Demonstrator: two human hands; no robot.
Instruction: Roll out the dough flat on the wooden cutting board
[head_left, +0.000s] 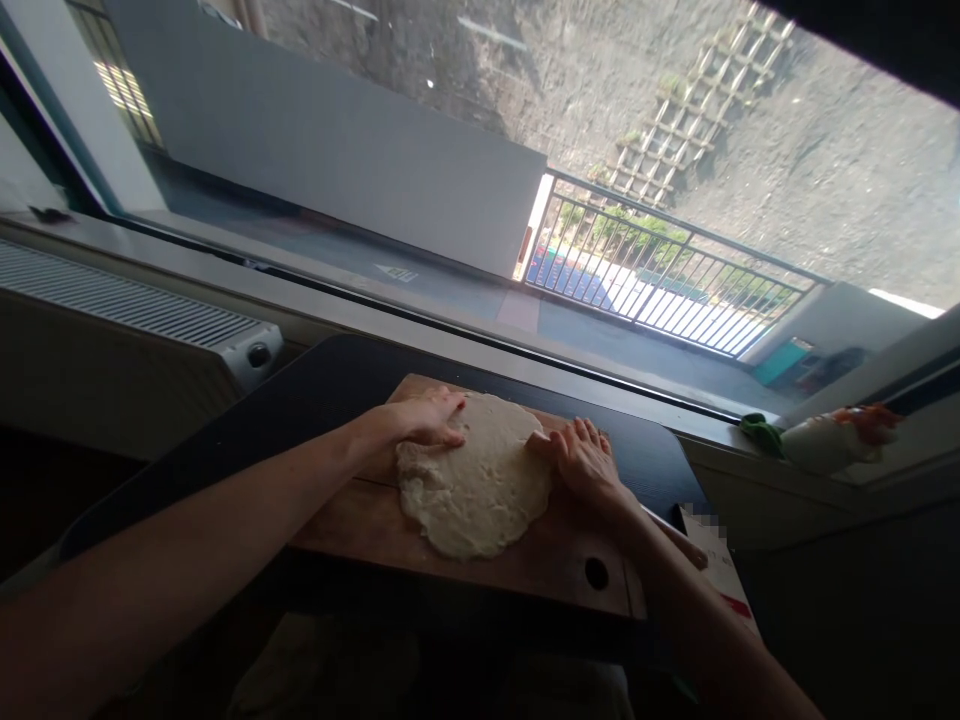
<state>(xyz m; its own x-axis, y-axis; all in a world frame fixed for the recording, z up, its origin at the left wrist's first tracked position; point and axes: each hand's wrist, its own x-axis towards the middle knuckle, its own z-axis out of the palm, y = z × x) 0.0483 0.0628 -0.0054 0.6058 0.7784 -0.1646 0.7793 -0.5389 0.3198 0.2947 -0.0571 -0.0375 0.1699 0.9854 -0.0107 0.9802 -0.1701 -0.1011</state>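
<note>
A flat, roughly round sheet of dough (476,490) lies on a wooden board (345,530), its surface bumpy and its edge uneven. My left hand (431,415) touches the dough's far left edge, thumb and fingers apart. At the right edge of the dough, my right hand (585,460) is over a thin wooden rolling pin (679,540). One end of the pin seems to show by the thumb, over the dough; the other end sticks out past my forearm. My palm and forearm hide the pin's middle.
The board rests on a dark table (300,400) against the window sill (480,340). A printed box or packet (720,570) lies at the right edge. A radiator (150,300) stands left. On the sill at right are a green cloth-like thing (761,433) and a white container (817,445).
</note>
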